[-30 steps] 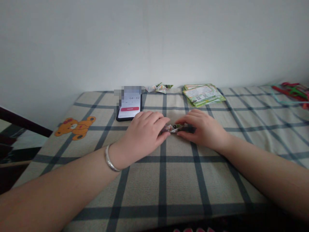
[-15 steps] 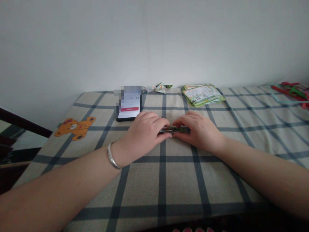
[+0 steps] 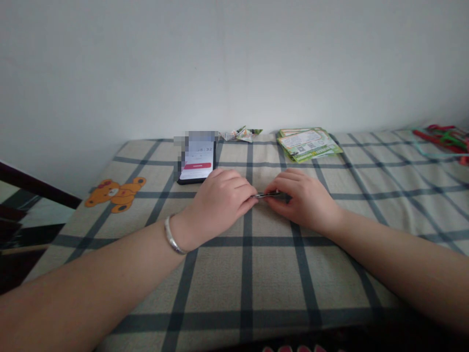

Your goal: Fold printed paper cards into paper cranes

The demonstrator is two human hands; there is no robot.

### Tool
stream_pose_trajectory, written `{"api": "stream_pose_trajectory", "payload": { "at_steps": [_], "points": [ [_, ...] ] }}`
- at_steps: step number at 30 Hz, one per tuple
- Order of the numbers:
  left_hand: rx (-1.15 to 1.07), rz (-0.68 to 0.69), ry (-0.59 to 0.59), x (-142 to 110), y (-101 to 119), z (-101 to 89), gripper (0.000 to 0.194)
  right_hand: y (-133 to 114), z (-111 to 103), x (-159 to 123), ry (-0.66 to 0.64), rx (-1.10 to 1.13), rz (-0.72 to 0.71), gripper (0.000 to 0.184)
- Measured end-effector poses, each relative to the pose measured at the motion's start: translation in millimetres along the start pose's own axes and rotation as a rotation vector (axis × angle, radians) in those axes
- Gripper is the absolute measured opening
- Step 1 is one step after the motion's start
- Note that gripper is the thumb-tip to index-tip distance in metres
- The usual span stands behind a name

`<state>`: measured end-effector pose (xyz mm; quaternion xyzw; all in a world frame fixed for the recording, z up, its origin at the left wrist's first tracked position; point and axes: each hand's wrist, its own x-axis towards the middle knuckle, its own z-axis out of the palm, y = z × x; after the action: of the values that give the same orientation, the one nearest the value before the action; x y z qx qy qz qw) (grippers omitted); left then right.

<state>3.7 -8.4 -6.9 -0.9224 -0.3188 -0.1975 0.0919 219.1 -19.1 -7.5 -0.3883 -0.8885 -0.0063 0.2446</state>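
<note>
My left hand (image 3: 227, 195), with a silver bangle at the wrist, pinches the left end of a thin folded piece of printed paper (image 3: 266, 194). The other end sits between the thumb and fingers of my right hand (image 3: 298, 195). Held low over the checked tablecloth, the paper shows only as a narrow edge between my fingertips; the rest is covered by my fingers. Just beyond my left hand lies a phone (image 3: 198, 159) with its screen lit.
Along the wall are small folded paper shapes (image 3: 242, 134) and a stack of green printed leaflets (image 3: 309, 144). A red and green bundle (image 3: 445, 139) lies far right. A bear figure (image 3: 116, 194) is on the checked tablecloth (image 3: 220, 278) at left.
The folded paper now looks flatter and narrower between my hands. My left fingers have closed further over its end, while both hands stay in nearly the same place.
</note>
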Motion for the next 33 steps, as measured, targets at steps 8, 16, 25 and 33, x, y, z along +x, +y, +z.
{"api": "stream_pose_trajectory", "payload": {
  "at_steps": [8,16,25,33],
  "points": [
    [0.117,0.033,0.043,1,5,-6.1,0.019,-2,-1,0,0.016,-0.037,-0.074,0.01],
    [0.154,0.011,0.069,0,3,-7.6,0.018,-2,-8,-1,0.093,-0.089,-0.042,0.017],
    [0.058,-0.052,-0.009,0,-4,-4.7,0.013,8,-6,-1,0.073,-0.044,-0.007,0.019],
    [-0.012,-0.105,0.016,-2,-7,-5.2,0.025,16,-7,0,0.051,0.005,0.079,0.022]
  ]
}}
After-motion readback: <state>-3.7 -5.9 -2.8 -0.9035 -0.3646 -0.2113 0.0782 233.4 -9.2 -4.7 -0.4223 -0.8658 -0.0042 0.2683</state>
